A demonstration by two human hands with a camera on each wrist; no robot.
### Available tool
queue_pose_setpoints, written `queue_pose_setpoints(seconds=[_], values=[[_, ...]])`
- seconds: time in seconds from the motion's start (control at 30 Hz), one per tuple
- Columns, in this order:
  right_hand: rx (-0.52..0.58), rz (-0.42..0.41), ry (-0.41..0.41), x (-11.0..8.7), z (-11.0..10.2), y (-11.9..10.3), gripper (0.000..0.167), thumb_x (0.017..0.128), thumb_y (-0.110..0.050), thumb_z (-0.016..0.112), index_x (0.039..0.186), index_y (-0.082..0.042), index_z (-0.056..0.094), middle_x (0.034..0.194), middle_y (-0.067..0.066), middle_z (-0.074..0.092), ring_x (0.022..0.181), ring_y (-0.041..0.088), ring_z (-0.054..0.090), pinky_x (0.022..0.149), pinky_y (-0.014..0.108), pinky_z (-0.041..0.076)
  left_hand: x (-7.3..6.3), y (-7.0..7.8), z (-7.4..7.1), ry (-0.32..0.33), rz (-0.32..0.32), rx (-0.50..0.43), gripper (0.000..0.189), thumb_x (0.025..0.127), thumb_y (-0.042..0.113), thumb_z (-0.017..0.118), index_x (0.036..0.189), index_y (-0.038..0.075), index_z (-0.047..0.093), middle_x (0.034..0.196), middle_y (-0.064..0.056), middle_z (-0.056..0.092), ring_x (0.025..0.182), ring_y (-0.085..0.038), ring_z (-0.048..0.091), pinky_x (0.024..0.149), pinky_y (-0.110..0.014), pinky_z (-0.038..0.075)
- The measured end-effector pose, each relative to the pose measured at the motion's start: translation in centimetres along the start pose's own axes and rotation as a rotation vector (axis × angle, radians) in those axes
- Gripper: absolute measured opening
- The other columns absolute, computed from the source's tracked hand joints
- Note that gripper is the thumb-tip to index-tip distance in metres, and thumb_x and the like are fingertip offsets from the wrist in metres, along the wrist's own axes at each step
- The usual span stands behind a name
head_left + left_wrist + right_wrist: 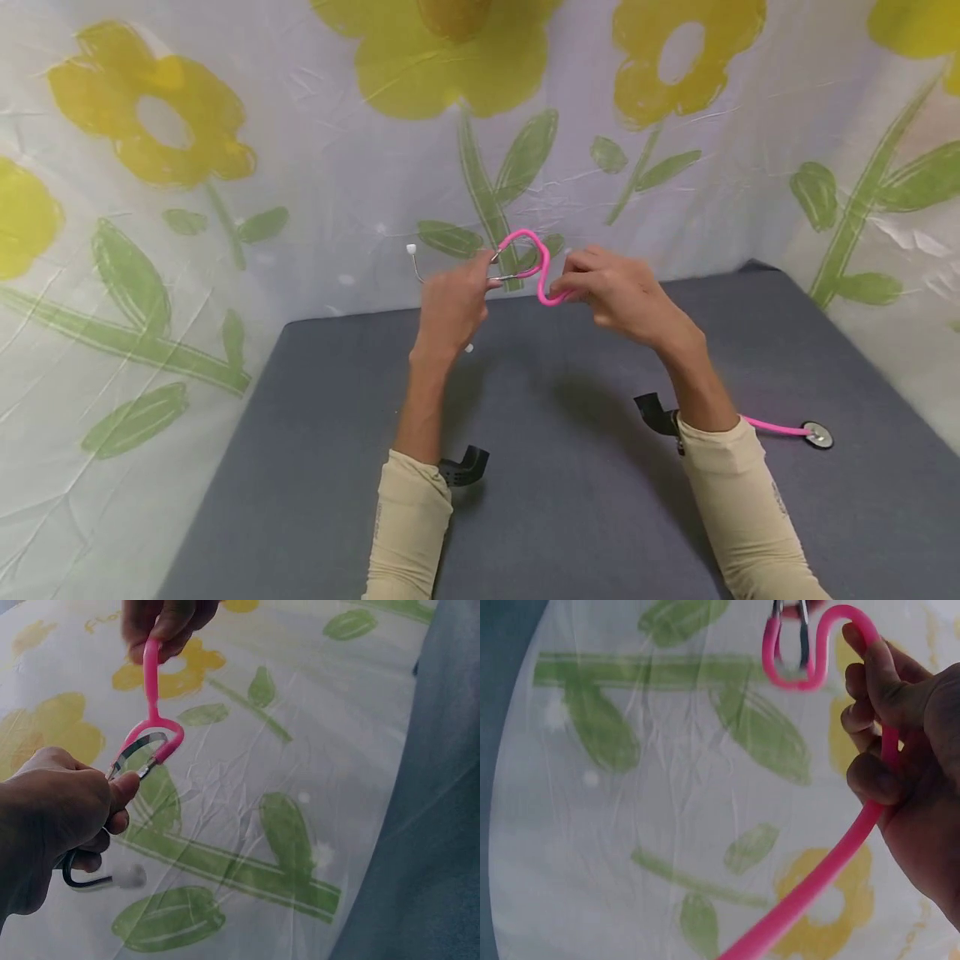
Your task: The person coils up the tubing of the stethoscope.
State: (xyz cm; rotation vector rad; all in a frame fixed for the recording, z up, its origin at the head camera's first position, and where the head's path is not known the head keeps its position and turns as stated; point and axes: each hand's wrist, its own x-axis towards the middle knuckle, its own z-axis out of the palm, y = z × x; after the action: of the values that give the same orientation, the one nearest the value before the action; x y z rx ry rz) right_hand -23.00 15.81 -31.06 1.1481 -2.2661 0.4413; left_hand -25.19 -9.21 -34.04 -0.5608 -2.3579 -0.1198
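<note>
A stethoscope with pink tubing (542,265) is held up above the far part of the table. My left hand (454,308) grips its metal ear tubes near the pink fork; white eartips stick out beyond the hand, one of them (411,249) to its upper left. In the left wrist view, the ear tubes pass through the curled left fingers. My right hand (618,292) pinches the pink tube a little below the fork, and in the right wrist view the tube (810,900) runs down across the palm. The round chest piece (817,435) rests on the table at the right.
The dark grey table (540,517) spreads beneath both arms. Behind it hangs a white sheet (337,192) printed with yellow flowers and green leaves. Black wrist mounts (465,467) stick out from the beige sleeves.
</note>
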Motion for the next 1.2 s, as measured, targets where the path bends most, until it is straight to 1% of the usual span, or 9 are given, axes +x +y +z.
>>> queue_pose_setpoints(seconds=[0.17,0.3,0.43,0.53,0.63,0.73,0.93,1.07,1.2], values=[[0.076,-0.01,-0.037,0.5,1.2,-0.7,0.012,0.087,-0.002,0.08,0.095,-0.011,0.081,0.088,0.003,0.065,0.082,0.019,0.059,0.064,0.031,0.048,0.1,1.4,-0.4,-0.082,0.023,0.014,0.031,0.096,0.02,0.077,0.123,0.009,0.068,0.08,-0.006,0.073,0.062,-0.022,0.065,0.049,-0.034,0.045],[0.098,0.046,-0.02,0.6,2.0,-1.1,0.009,0.09,-0.004,0.079,0.096,-0.011,0.081,0.086,0.004,0.063,0.077,0.019,0.057,0.063,0.032,0.046,-0.1,2.5,-0.7,-0.125,0.044,-0.01,0.032,0.095,0.02,0.078,0.124,0.01,0.068,0.078,-0.006,0.071,0.065,-0.022,0.067,0.051,-0.035,0.05],[0.104,0.141,0.057,0.6,2.4,-1.3,0.014,0.094,0.002,0.073,0.098,-0.008,0.08,0.089,0.006,0.063,0.076,0.02,0.058,0.062,0.032,0.049,-0.3,3.3,-1.1,-0.169,0.074,-0.107,0.036,0.096,0.022,0.073,0.129,0.01,0.066,0.073,-0.003,0.066,0.059,-0.018,0.06,0.049,-0.033,0.047],[0.081,0.189,0.139,0.6,2.7,-1.3,0.016,0.096,0.004,0.068,0.101,-0.005,0.08,0.089,0.008,0.061,0.073,0.021,0.056,0.061,0.032,0.048,-0.2,3.9,-1.1,-0.213,0.09,-0.2,0.047,0.095,0.027,0.066,0.139,0.01,0.062,0.068,-0.002,0.058,0.055,-0.016,0.046,0.048,-0.028,0.035],[0.051,0.206,0.201,0.8,2.9,-1.2,0.013,0.097,0.0,0.07,0.101,-0.005,0.08,0.087,0.009,0.059,0.068,0.021,0.052,0.058,0.031,0.043,0.0,4.3,-1.1,-0.231,0.062,-0.238,0.052,0.101,0.041,0.063,0.145,0.014,0.059,0.066,-0.001,0.056,0.053,-0.015,0.041,0.048,-0.026,0.027],[0.037,0.2,0.219,0.9,3.0,-1.1,0.013,0.096,0.0,0.071,0.1,-0.007,0.081,0.087,0.008,0.059,0.066,0.02,0.051,0.056,0.031,0.041,0.2,4.6,-1.0,-0.225,0.027,-0.206,0.047,0.104,0.046,0.062,0.14,0.016,0.064,0.07,0.0,0.062,0.056,-0.014,0.049,0.048,-0.027,0.033],[0.054,0.175,0.216,0.9,2.7,-0.9,0.015,0.094,-0.001,0.074,0.102,-0.009,0.083,0.093,0.009,0.057,0.074,0.023,0.06,0.057,0.033,0.047,0.5,4.6,-1.1,-0.205,0.035,-0.149,0.027,0.107,0.03,0.06,0.12,0.01,0.07,0.086,-0.001,0.074,0.068,-0.016,0.066,0.058,-0.033,0.054],[0.17,0.159,0.192,0.8,2.2,-0.5,0.03,0.093,0.004,0.073,0.121,-0.007,0.077,0.098,0.012,0.058,0.081,0.024,0.059,0.066,0.034,0.051,0.4,4.3,-1.3,-0.198,0.047,-0.171,0.02,0.106,0.025,0.061,0.105,0.007,0.069,0.075,-0.003,0.066,0.062,-0.016,0.057,0.054,-0.031,0.047],[0.3,0.151,0.175,0.5,1.2,0.1,0.047,0.091,0.015,0.069,0.134,-0.003,0.066,0.104,0.015,0.06,0.09,0.025,0.06,0.072,0.037,0.053,0.2,3.8,-1.4,-0.256,0.077,-0.23,0.017,0.106,0.023,0.062,0.101,0.007,0.066,0.074,-0.003,0.059,0.063,-0.015,0.05,0.057,-0.028,0.041]])
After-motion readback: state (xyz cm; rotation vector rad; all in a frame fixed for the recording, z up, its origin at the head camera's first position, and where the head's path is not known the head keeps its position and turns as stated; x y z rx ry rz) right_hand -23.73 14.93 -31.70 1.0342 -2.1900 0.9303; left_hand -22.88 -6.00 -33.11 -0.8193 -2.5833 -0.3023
